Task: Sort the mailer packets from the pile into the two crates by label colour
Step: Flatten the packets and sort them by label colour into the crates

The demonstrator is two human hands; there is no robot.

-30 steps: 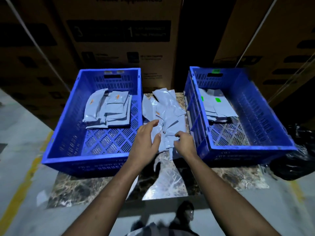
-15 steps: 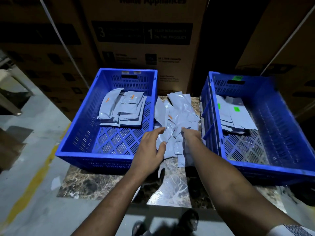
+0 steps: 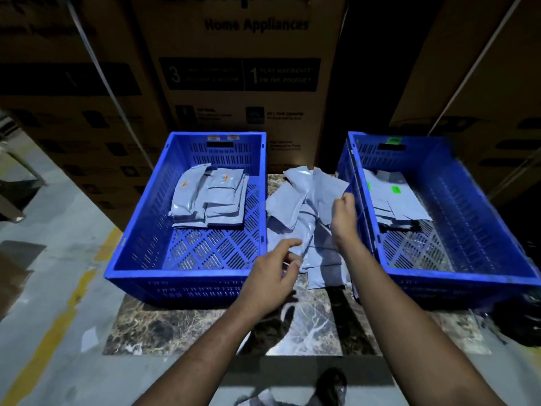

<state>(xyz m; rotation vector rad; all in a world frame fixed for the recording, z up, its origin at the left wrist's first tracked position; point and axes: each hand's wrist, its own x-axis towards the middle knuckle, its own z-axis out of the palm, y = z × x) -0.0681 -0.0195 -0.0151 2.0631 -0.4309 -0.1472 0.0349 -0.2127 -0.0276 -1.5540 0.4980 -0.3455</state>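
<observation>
Pile: the grey mailer packets (image 3: 304,218) are lying heaped on the marble slab (image 3: 187,326), filling the gap between the two crates, overlapping one another at all angles
Right hand: the right hand (image 3: 345,218) is reaching into the far right part of the pile, its fingers curled round the edge of one packet (image 3: 325,186), which is tilting up just beside the right crate's wall
Left hand: the left hand (image 3: 272,276) is hovering at the near left edge of the pile, thumb and forefinger pinching a corner of a crinkled packet (image 3: 304,244) while the other fingers are curling loosely beneath
Left crate: the blue left crate (image 3: 140,253) is holding a stack of packets with orange labels (image 3: 210,197), gathered toward its far half, with the near half of its lattice floor showing
Right crate: the blue right crate (image 3: 497,250) is holding packets with green labels (image 3: 395,200), lying against its far left side; a green tag (image 3: 393,140) is sitting on its far rim
Surroundings: large cardboard cartons (image 3: 248,71) are standing behind the crates, one printed "Home Appliances", and a yellow line (image 3: 49,329) is running along the concrete floor at the left
</observation>
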